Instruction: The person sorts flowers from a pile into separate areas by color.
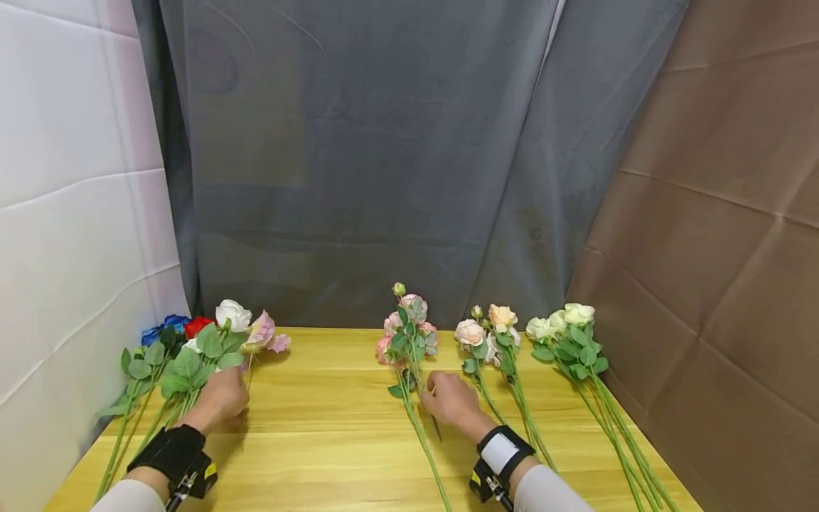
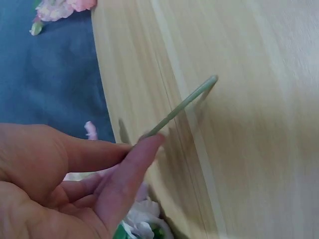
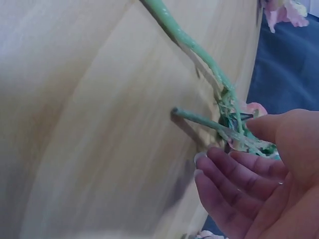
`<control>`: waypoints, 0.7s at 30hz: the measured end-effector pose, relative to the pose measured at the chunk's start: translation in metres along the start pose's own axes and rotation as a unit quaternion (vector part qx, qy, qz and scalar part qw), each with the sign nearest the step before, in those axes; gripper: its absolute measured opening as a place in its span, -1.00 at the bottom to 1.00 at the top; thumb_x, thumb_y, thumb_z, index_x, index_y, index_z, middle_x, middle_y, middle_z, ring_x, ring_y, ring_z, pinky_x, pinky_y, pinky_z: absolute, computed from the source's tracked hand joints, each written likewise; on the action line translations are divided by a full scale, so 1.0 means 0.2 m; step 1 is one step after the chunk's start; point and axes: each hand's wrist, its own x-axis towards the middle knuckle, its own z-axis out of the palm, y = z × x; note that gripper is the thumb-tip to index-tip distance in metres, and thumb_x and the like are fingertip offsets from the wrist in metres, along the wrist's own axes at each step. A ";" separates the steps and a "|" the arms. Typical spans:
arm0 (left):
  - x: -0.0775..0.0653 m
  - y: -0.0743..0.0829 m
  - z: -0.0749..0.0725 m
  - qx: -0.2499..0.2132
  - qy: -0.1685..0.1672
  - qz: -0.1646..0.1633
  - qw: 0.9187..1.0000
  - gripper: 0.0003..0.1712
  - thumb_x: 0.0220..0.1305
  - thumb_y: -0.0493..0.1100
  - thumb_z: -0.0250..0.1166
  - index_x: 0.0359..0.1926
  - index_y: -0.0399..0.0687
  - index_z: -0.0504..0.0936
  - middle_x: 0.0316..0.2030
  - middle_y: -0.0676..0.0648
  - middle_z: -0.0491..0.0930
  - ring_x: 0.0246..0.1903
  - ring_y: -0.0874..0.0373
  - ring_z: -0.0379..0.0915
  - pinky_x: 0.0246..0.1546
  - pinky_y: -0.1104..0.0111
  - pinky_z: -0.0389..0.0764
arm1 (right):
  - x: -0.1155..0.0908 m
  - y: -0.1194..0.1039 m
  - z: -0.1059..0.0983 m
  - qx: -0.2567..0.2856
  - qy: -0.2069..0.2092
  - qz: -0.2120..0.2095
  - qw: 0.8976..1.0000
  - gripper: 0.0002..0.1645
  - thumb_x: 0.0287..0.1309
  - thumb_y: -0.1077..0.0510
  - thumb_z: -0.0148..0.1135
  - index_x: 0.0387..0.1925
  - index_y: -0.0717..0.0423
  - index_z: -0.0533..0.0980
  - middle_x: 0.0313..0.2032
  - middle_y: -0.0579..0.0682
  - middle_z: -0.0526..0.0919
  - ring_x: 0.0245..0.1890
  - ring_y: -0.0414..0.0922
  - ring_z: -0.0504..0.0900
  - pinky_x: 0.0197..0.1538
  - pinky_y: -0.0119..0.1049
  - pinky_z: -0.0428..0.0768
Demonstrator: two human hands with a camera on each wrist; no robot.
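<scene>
At the left of the table, my left hand pinches a short-stemmed pink-lilac flower. Its green stem sticks out past my thumb and forefinger in the left wrist view. Beside that hand lie a white rose, a red rose and blue roses. My right hand is at the stems below a bunch of pink flowers. In the right wrist view its thumb and fingers stand apart, with a short cut stem close to them; whether they touch it I cannot tell.
Peach roses lie just right of my right hand, and cream-white roses lie farther right, their stems toward me. A grey curtain hangs behind the wooden table. White cloth stands left, brown cloth right.
</scene>
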 end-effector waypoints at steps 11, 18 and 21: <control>-0.01 0.09 0.04 -0.039 0.099 0.079 0.991 -0.76 0.04 -0.48 0.08 -0.61 -0.11 0.33 -0.67 0.05 0.22 -0.60 0.16 0.14 -0.53 0.33 0.20 | -0.01 -0.04 -0.06 -0.077 0.067 -0.009 0.995 -0.85 0.36 0.07 0.26 -0.29 0.06 0.56 -0.69 -0.09 0.37 -0.74 -0.16 0.29 -0.66 -0.26 0.21; 0.02 0.21 0.17 -0.066 0.097 0.095 0.989 -0.88 0.11 -0.49 0.16 -0.47 -0.25 0.45 -0.60 -0.04 0.45 -0.54 0.11 0.40 -0.50 0.30 0.40 | 0.00 -0.13 -0.06 -0.085 0.095 -0.033 0.991 -0.88 0.32 0.12 0.28 -0.35 0.03 0.55 -0.66 -0.12 0.38 -0.70 -0.16 0.34 -0.67 -0.25 0.22; 0.03 0.27 0.22 -0.071 0.092 0.096 0.989 -0.88 0.08 -0.51 0.15 -0.46 -0.25 0.46 -0.60 -0.04 0.44 -0.55 0.11 0.39 -0.51 0.31 0.40 | 0.00 -0.18 -0.05 -0.078 0.089 -0.049 0.992 -0.72 0.31 0.13 0.26 -0.51 -0.05 0.42 -0.66 -0.13 0.35 -0.67 -0.18 0.36 -0.66 -0.25 0.24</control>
